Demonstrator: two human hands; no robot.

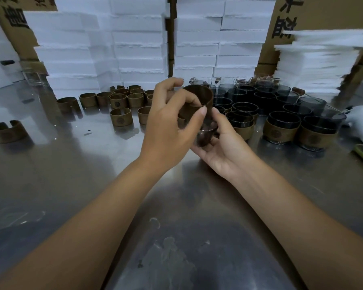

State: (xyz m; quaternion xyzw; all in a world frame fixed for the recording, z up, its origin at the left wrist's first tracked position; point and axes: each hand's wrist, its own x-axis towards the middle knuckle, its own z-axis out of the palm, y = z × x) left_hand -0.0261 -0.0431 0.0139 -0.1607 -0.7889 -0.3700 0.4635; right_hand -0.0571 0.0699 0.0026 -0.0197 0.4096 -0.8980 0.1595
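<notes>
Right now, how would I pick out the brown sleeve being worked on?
Below the wall of white foam boxes, over the middle of the steel table, the left hand grips a brown sleeve while the right hand holds a dark glass beneath it. Only this sleeve is lifted; the other sleeves stand on the table.

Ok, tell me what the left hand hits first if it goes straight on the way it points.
The left hand, gripping the brown sleeve, points away and rightward. It would most likely meet the group of dark glasses first, though depth is unclear and it might pass above them.
</notes>
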